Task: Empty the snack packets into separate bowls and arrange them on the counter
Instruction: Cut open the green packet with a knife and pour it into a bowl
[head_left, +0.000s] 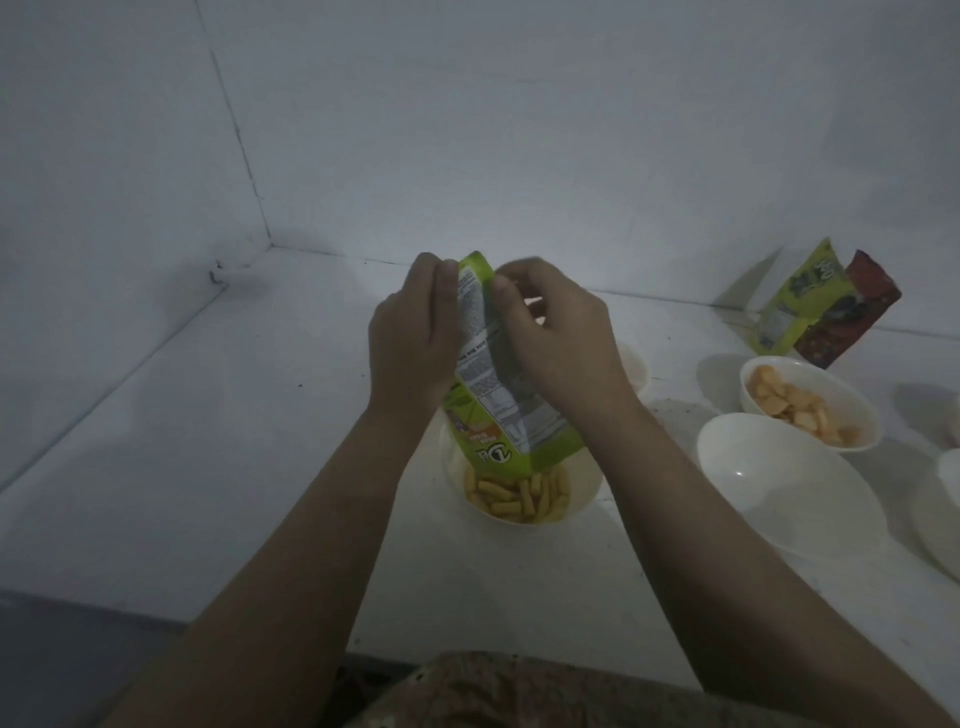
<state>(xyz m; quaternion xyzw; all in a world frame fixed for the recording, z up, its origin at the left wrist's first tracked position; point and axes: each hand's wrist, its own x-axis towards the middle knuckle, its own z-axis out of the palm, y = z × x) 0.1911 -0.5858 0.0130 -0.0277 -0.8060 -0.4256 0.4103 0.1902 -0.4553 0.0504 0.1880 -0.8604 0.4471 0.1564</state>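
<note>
A green snack packet (498, 400) hangs upside down over a white bowl (582, 499) in the middle of the white counter (260, 441). My left hand (410, 348) pinches the packet's upper left edge and my right hand (561, 343) pinches its upper right edge. The packet's open mouth points down into the bowl. Yellow stick-shaped snacks (514, 496) lie in the bowl beneath it.
To the right stand an empty white bowl (779, 488) and, behind it, a bowl (862, 415) holding orange snack pieces (795, 405). A green packet (795, 306) and a red packet (847, 317) lean at the back right. Another bowl edge (950, 483) shows at far right. Walls close the left and back.
</note>
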